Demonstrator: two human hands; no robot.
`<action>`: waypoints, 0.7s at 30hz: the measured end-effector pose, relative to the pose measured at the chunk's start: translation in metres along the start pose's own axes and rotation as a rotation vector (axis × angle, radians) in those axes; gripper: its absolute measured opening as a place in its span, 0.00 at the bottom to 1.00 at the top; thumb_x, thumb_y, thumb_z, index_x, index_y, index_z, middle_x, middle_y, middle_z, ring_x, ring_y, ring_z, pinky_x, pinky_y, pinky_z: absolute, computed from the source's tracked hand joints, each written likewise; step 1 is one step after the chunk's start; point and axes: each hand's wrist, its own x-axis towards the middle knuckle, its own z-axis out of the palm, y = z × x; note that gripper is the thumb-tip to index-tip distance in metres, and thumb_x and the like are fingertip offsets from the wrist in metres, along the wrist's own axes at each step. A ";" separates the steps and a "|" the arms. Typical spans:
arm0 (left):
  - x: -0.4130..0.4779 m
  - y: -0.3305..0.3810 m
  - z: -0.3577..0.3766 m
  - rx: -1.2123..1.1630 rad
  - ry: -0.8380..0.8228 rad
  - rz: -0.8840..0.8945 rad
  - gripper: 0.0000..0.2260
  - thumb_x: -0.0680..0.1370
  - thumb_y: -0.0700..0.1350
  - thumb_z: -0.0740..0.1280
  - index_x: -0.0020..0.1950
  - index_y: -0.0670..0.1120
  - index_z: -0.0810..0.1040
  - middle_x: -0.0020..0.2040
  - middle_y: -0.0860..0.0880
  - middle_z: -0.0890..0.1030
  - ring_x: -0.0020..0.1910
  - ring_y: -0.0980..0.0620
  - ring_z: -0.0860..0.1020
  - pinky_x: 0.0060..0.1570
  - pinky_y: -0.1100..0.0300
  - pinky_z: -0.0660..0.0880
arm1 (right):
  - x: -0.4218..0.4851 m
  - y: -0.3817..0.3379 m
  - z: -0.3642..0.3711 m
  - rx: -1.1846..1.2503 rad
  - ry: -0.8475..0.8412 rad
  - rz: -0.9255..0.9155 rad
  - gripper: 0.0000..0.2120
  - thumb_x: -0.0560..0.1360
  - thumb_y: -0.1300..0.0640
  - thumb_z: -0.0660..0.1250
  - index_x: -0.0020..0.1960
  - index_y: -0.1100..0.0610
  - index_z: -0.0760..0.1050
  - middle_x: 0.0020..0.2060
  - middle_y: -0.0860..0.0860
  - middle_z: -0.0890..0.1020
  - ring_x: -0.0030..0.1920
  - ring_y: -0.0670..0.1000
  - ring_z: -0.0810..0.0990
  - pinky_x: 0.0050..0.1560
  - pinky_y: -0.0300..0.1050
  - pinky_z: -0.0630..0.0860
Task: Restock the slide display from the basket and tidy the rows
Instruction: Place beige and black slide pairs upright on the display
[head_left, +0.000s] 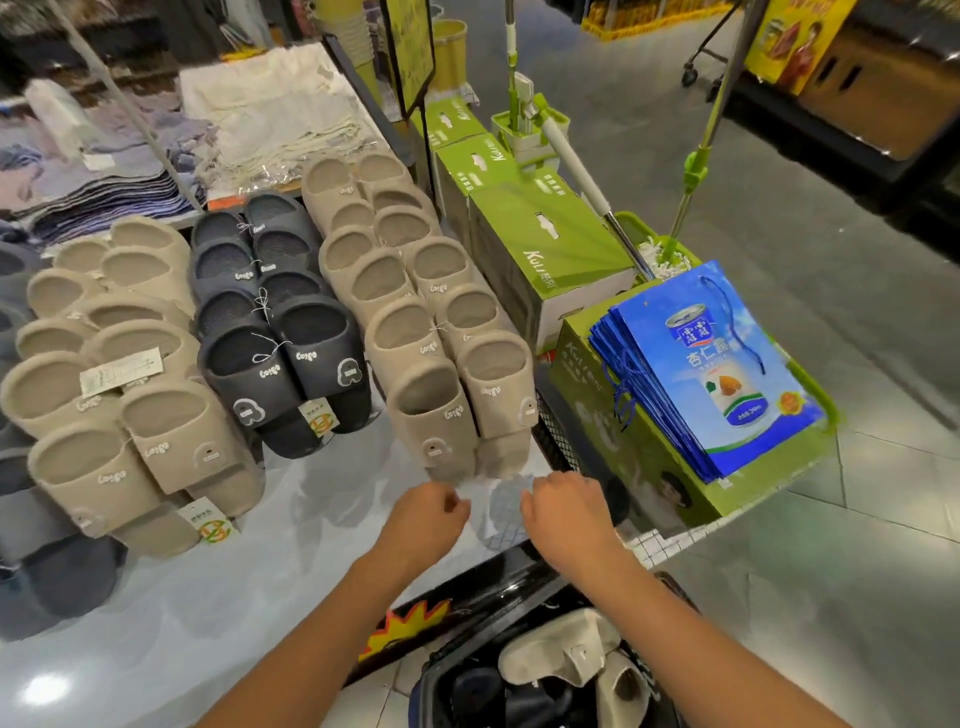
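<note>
1. The floor (779, 234) is laid with large grey tiles that have a dull sheen.
2. A pale, glossy counter (208, 597) fills the left side; a bright spot of overhead light (44, 688) reflects near its front corner.
3. Folded striped textiles (104, 176) and cream cloths (275, 109) lie at the back of it.
4. Beside the counter's right edge stand green boxes (545, 244), a mop (571, 156) and a stack of blue bags (711, 374).
5. Across the aisle are a yellow display stand (795, 41) and cardboard boxes (883, 83).
</note>
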 end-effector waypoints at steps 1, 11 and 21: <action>-0.009 0.009 0.006 0.124 0.012 0.062 0.15 0.80 0.51 0.62 0.40 0.43 0.74 0.39 0.44 0.79 0.41 0.45 0.78 0.41 0.54 0.74 | -0.012 0.004 -0.004 -0.019 0.005 0.009 0.13 0.79 0.52 0.59 0.51 0.57 0.80 0.47 0.54 0.82 0.50 0.57 0.79 0.50 0.49 0.72; -0.057 0.069 0.120 0.725 -0.215 0.446 0.12 0.81 0.49 0.57 0.56 0.45 0.75 0.56 0.44 0.80 0.55 0.42 0.78 0.46 0.53 0.71 | -0.153 0.080 0.041 0.077 -0.123 0.331 0.12 0.70 0.50 0.69 0.36 0.59 0.81 0.34 0.56 0.82 0.39 0.58 0.81 0.40 0.53 0.77; -0.033 0.043 0.238 0.952 -0.517 0.366 0.15 0.79 0.47 0.59 0.63 0.45 0.74 0.62 0.43 0.78 0.60 0.42 0.77 0.55 0.50 0.74 | -0.211 0.121 0.158 0.250 -0.343 0.528 0.18 0.80 0.49 0.54 0.62 0.57 0.74 0.57 0.56 0.80 0.59 0.59 0.76 0.58 0.52 0.71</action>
